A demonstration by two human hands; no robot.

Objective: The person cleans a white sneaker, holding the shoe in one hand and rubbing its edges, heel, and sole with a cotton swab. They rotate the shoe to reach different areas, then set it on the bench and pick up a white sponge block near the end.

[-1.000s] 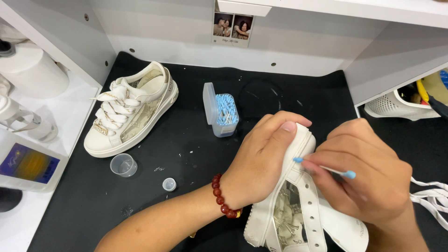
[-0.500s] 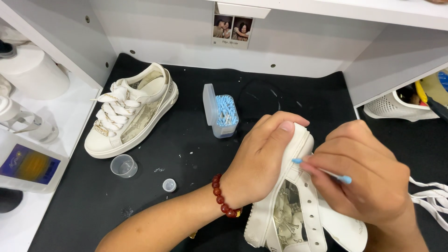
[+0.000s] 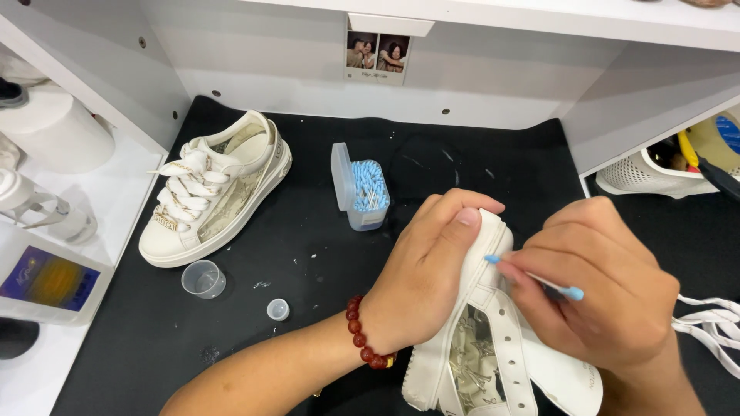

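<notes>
A: Black tabletop: where is the unlaced shoe?

B: Left hand fingers clamp its toe; right hand fingers pinch a cotton swab at the edge. Light, short strokes advised.

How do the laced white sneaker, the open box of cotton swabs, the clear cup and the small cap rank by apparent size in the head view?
1. laced white sneaker
2. open box of cotton swabs
3. clear cup
4. small cap
</notes>
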